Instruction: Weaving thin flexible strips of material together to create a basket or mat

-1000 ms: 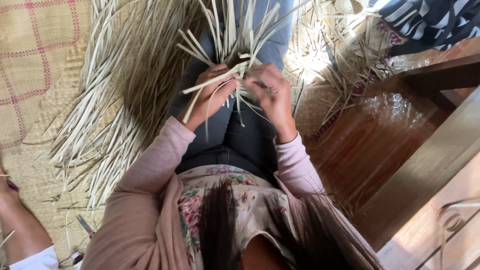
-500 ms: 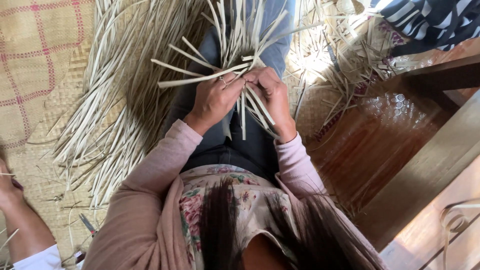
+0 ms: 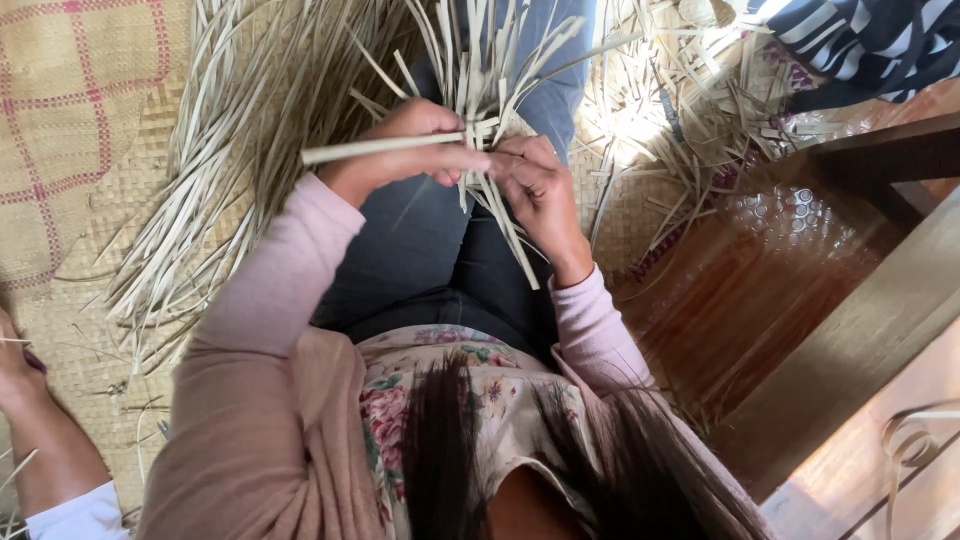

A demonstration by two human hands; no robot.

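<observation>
Grip: left hand [image 3: 405, 150] pinching one pale reed strip [image 3: 375, 149], right hand [image 3: 530, 185] apparently pinching the woven bundle [image 3: 480, 80]; a hard pull could kink the strip or loosen the weave.

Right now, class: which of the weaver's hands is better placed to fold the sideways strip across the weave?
Probably the left hand: it already pinches the pale horizontal strip, whose free end points left. The right hand grips the bunched upright strips, steadying them.
</observation>
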